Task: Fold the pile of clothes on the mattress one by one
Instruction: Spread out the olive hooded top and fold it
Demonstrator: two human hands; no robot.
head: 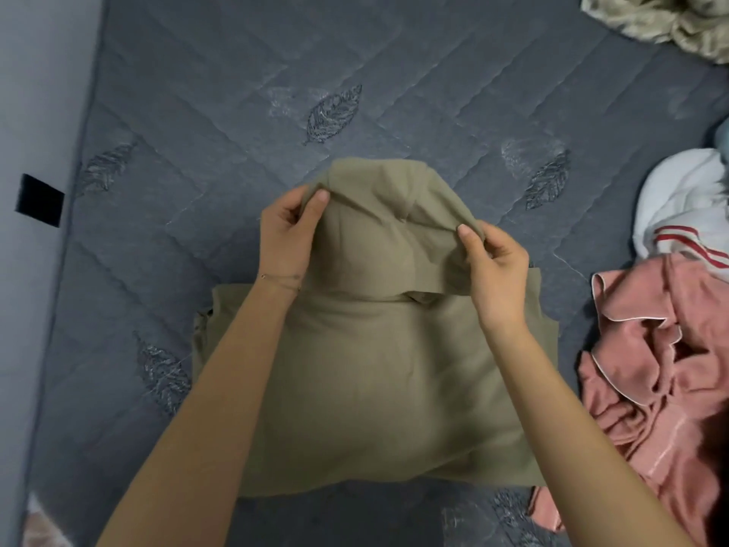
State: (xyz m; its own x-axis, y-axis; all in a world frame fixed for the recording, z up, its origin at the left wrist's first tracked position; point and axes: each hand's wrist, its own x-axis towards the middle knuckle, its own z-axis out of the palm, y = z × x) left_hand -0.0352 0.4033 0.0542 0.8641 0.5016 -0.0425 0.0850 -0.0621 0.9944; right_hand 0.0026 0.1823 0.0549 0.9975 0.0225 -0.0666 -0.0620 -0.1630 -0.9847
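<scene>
"While I am watching this from the remote desk, both hands are lifting one edge of that olive-green garment [378,369]. Why is it being held that way?"

"I am reading it as a fold in progress. The left hand [286,238] is pinching the cloth between thumb and curled fingers at one end of the raised edge. The right hand [495,270] is pinching the other end in the same manner, so the edge is running fairly taut between them."

"And where is the garment itself lying?"

"Its near part is lying flat on the grey quilted mattress [236,92], squarely in front of me, under both forearms. Only the far part is rising off the surface, bulging into a hump between the hands. I am judging that the two-point grip is there to carry that part over the flat part without skewing it."

"What is waiting for its turn?"

"The pile is sitting off to my right. A crumpled pink garment [651,369] is lying just beside the olive one, a white garment with red stripes [686,207] is lying beyond it, and a beige satin cloth [670,25] is bunched at the far corner. I am guessing they are being kept aside so the folding patch has room."
</scene>
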